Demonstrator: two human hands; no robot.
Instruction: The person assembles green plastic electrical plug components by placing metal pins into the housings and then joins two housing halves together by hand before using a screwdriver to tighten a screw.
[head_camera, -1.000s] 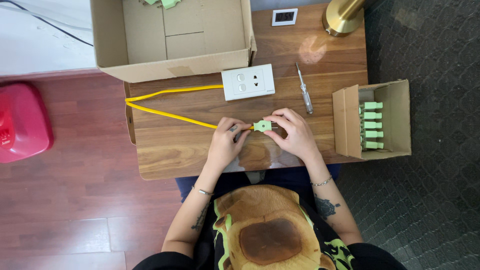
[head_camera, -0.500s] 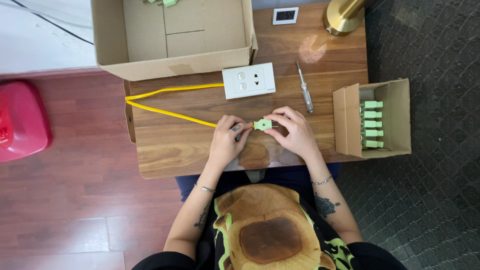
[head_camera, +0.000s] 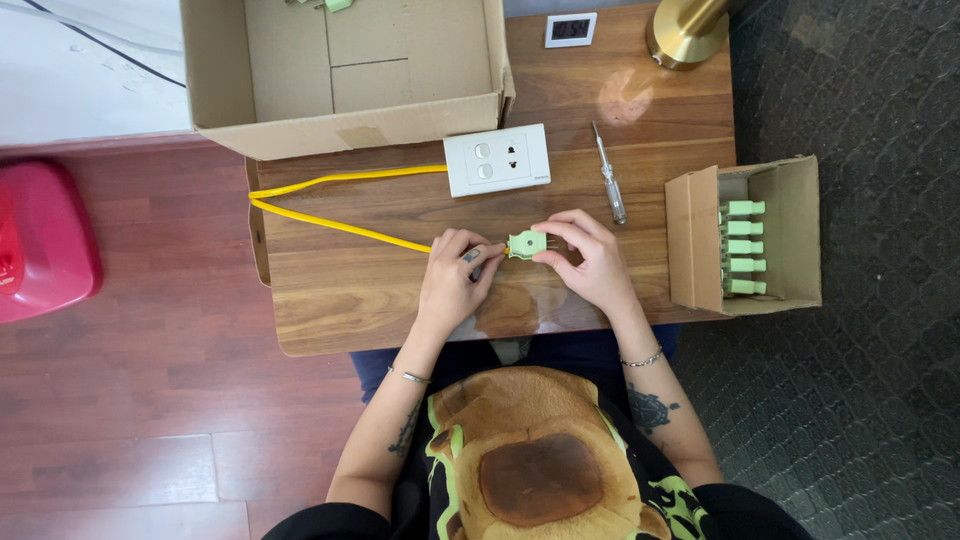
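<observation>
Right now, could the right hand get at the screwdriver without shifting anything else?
Probably yes. The screwdriver lies bare on the table just beyond the right hand, nothing between them. But that hand pinches the green plug and would have to release it.

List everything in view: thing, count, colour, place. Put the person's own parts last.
green plug: one, pale green, held between both hands at the table's middle
yellow cable: one, yellow, looping from the switch plate round to the left hand
switch plate: one, white, on the table beyond the hands
screwdriver: one, clear handle, right of the switch plate
small box: one, brown cardboard, at the table's right edge, holding a row of pale green plugs
large box: one, brown cardboard, open, far left of the table
lamp base: one, brass, far right corner
small display: one, white frame, far edge
table: one, wood
red object: one, on the floor at left
left hand: grips cable at the plug
right hand: holds the plug
</observation>
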